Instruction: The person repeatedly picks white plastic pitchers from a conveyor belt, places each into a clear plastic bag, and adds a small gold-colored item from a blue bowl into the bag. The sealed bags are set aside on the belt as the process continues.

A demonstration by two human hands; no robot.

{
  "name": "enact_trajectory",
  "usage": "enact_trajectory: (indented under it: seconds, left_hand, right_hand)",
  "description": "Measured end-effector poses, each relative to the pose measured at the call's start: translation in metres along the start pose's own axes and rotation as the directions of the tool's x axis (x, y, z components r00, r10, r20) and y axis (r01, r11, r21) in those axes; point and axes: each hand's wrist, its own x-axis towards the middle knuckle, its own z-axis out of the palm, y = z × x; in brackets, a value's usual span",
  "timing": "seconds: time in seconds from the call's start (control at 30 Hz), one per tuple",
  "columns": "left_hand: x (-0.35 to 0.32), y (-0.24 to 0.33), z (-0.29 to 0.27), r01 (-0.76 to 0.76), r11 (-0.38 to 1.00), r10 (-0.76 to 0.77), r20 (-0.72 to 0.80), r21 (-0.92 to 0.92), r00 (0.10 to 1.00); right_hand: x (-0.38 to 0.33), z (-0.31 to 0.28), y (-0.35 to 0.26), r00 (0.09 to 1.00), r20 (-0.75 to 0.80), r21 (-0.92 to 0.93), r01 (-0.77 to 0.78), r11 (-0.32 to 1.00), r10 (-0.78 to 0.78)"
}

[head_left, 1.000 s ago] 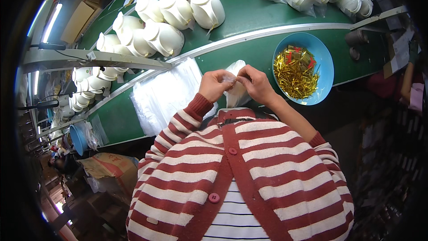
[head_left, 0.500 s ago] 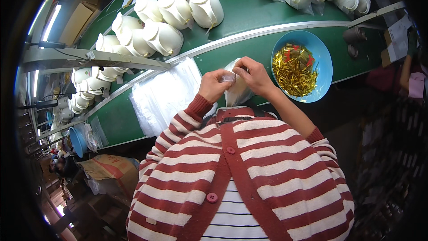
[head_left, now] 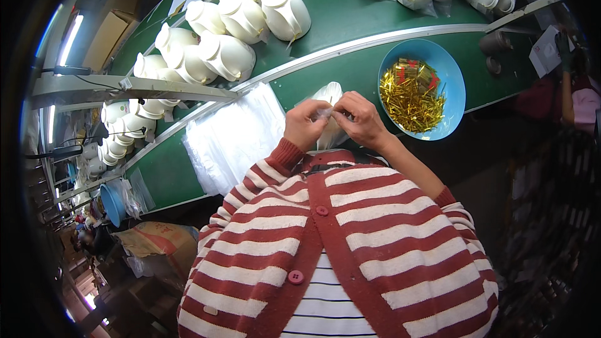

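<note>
left hand (head_left: 307, 123) | pinches clear plastic (head_left: 322, 113) | right hand (head_left: 362, 123) | just beside (curled)

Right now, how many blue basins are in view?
2: one basin holding gold strips, right of the right hand; another basin at far left, near the cardboard box. More may be hidden beyond.

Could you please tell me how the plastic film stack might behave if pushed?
The plastic film stack is probably floppy, since it looks thin and wrinkled. Its uneven edges suggest loose layers that could slide apart.
</note>
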Motion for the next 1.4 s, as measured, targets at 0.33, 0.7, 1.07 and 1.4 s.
enact_trajectory:
  seconds: [0.33,0.7,1.07,1.4]
  left_hand:
    - [0.000,0.001,-0.010,-0.289,0.957,0.289,0.094,-0.016,0.953]
    - [-0.005,-0.007,0.005,0.086,0.983,-0.101,-0.084,-0.162,0.991]
    - [0.039,0.013,0.030,0.493,0.735,-0.562,-0.010,-0.466,0.827]
    - [0.025,-0.032,-0.022,0.242,0.788,-0.378,-0.135,-0.566,0.916]
  right_hand:
    - [0.029,-0.024,0.019,0.964,0.162,-0.087,0.228,0.970,-0.212]
    - [-0.003,0.000,0.005,0.986,-0.009,-0.284,0.159,0.945,-0.168]
    - [-0.044,0.009,-0.019,0.933,-0.136,-0.270,-0.359,0.893,0.334]
    - [0.005,-0.018,0.071,0.688,-0.022,0.183,-0.711,0.679,0.726]
